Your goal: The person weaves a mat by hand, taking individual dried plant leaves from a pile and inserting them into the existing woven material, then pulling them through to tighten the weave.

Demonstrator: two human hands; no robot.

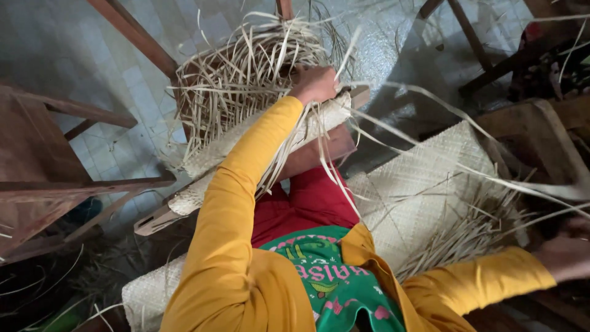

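Note:
My left hand [316,83] reaches forward in a yellow sleeve and is closed on a bundle of pale straw strips [246,67] at the top of a rolled woven mat [215,150]. The roll lies on a slanted wooden plank [319,154] over my red-clad lap. My right hand [568,252] is low at the right edge, blurred, with its fingers curled. Long loose strips [430,101] stretch from the roll toward it. Whether it grips one cannot be made out. A flat woven mat [424,184] spreads under my right arm.
A wooden bench [55,184] stands at the left on the tiled floor [110,80]. Wooden frames and a stool [541,135] crowd the upper right. Loose straw ends [473,233] fan out over the flat mat.

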